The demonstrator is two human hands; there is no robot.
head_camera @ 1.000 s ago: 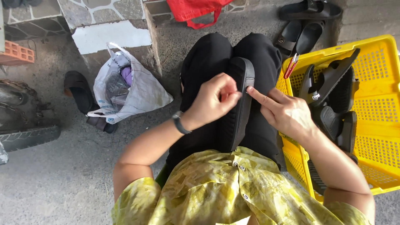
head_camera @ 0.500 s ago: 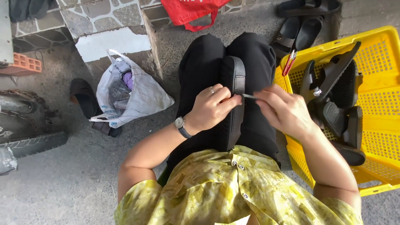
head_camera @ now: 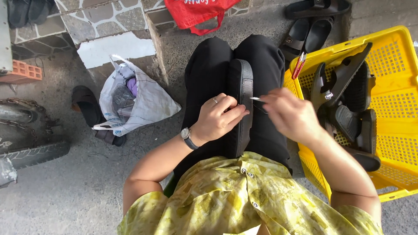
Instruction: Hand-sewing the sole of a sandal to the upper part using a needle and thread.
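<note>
On your lap, between your knees, lay the black rubber sandal [head_camera: 241, 104], sole edge up. Your left hand [head_camera: 217, 117] curled its fingers [head_camera: 233, 114] over its side, gripping it, wrist bent inward. Your right hand [head_camera: 289, 115] pinched a thin metal needle [head_camera: 257, 99] just beside the strap, forearm angled across the yellow plastic basket [head_camera: 392, 100].

A black sandal [head_camera: 240, 109] lies lengthwise between the knees, sole edge up; a thin needle [head_camera: 257, 99] touches it.
</note>
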